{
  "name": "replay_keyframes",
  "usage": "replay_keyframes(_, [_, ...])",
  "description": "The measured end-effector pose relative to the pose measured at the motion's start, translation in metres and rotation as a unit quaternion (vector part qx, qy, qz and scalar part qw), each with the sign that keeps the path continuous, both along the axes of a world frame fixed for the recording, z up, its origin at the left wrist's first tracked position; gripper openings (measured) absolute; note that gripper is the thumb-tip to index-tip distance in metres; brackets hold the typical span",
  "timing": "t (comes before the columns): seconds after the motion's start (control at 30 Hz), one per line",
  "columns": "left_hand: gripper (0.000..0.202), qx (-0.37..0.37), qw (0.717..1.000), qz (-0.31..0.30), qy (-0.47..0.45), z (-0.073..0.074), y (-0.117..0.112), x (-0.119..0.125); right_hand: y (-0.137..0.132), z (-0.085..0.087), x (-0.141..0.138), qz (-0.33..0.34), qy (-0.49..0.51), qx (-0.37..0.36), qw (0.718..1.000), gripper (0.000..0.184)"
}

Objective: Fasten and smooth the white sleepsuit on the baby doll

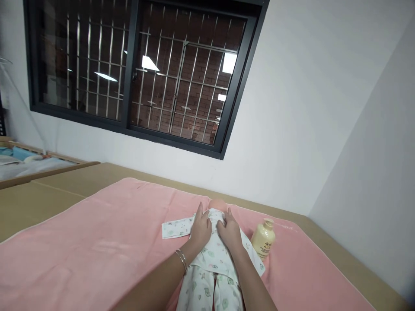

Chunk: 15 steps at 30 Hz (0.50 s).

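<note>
A baby doll lies on its back, its bare rounded head [218,204] pointing away from me. It wears a white printed long-sleeved top [215,255] and matching trousers [197,287]. My left hand [201,226] rests on the left side of the top near the shoulder, fingers stretched and thumb apart. On the other side of the chest, my right hand [229,229] lies against the cloth with its fingers also extended. One sleeve [177,227] sticks out flat to the left; the other slants down to the right, partly behind my right arm.
Under the doll spreads a pink blanket [106,242] on a tan padded surface [74,177]. A pale yellow pump-type bottle [264,238] stands close to the right sleeve. A wooden-edged tray [48,170] with blue and white items is at far left. Behind are a wall and a barred window [181,77].
</note>
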<state>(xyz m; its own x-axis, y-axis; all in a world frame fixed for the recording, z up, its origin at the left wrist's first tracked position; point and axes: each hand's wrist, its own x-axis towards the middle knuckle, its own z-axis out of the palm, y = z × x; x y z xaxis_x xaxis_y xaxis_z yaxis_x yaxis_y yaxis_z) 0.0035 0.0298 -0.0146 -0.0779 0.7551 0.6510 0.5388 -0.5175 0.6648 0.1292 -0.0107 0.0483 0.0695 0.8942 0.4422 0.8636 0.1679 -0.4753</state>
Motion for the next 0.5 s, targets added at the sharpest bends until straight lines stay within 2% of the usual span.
replay_keyframes(0.13, [0.036, -0.003, 1.000, -0.004, -0.009, 0.0027, -0.0027, -0.0003, -0.0023, -0.0016, -0.0041, -0.007, 0.000, -0.004, 1.000, 0.067])
replay_keyframes(0.4, [0.034, 0.022, 1.000, 0.007, 0.011, 0.0045, -0.0035, -0.0009, -0.0002, -0.0059, -0.0080, 0.053, -0.073, -0.019, 0.996, 0.051])
replay_keyframes(0.5, [0.035, 0.030, 0.999, 0.021, 0.036, 0.0045, -0.0031, -0.0012, 0.0006, -0.0073, -0.0085, 0.055, -0.091, -0.034, 0.994, 0.046])
